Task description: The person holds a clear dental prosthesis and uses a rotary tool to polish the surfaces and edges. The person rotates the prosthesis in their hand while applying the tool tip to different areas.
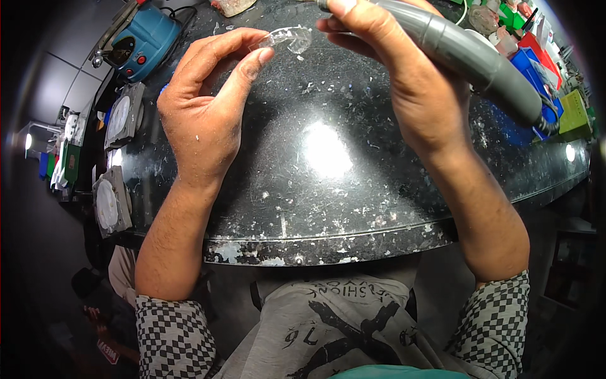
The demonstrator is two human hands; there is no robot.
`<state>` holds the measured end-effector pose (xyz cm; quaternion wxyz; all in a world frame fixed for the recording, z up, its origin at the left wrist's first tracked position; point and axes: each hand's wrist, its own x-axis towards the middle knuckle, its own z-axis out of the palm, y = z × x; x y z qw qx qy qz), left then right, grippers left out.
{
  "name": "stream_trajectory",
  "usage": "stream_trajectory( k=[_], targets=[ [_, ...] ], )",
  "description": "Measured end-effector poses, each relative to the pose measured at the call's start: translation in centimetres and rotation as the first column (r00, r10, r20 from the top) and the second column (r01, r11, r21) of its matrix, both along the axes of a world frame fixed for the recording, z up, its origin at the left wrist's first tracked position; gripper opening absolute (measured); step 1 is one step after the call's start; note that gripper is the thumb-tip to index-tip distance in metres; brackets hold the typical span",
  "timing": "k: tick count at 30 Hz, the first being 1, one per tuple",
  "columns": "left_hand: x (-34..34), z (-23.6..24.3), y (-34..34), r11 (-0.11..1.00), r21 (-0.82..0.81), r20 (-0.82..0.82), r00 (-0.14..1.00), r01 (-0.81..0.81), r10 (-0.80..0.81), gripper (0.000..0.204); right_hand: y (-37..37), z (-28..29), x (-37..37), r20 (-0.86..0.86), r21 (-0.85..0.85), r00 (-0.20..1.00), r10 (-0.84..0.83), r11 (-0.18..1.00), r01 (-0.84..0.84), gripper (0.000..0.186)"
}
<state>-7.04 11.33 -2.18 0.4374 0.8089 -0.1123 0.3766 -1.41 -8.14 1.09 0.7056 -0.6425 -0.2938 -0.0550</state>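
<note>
My left hand (205, 107) pinches a clear plastic dental aligner (295, 40) by one end, between thumb and fingertips, above the worktop. The aligner's curved tooth-shaped part sticks out to the right of those fingertips. Wrapped in my right hand (426, 88) is a thick grey rotary handpiece (470, 54), slanting from upper left to lower right, with a coiled cord at its back end. Its front tip lies by my right thumb at the top edge and is mostly cut off. A small gap separates the aligner from my right fingers.
The black worktop (284, 202) is strewn with white specks and shavings. A blue machine (148, 41) stands far left, above two grey square pieces with white round faces (120, 120). Blue bins (536, 82) and a green box (574, 117) crowd the right. Another person (104, 328) shows lower left.
</note>
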Motion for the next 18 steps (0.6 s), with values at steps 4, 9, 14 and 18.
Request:
stream_trajectory(
  k=[4, 9, 14, 18],
  targets=[
    [0.0, 0.0, 0.1, 1.000, -0.007, -0.005, 1.000, -0.017, 0.017, 0.019, -0.7, -1.0, 0.9, -0.010, 0.027, 0.990, 0.143, 0.989, -0.143, 0.024],
    [0.0, -0.1, 0.1, 1.000, -0.006, 0.010, 1.000, -0.001, 0.001, 0.020, -0.3, -1.0, 0.5, 0.105, -0.070, 0.993, 0.049, 0.997, -0.041, 0.016],
    [0.1, 0.0, -0.1, 1.000, -0.001, 0.022, 1.000, 0.008, -0.008, 0.021, -0.6, -2.1, 1.8, 0.151, -0.041, 0.985, 0.087, 0.996, -0.082, 0.016],
    [0.0, -0.1, -0.1, 1.000, -0.013, 0.013, 1.000, 0.002, -0.002, 0.021, -0.7, -0.1, 0.1, 0.144, -0.114, 0.989, 0.035, 0.993, -0.018, 0.016]
  ],
)
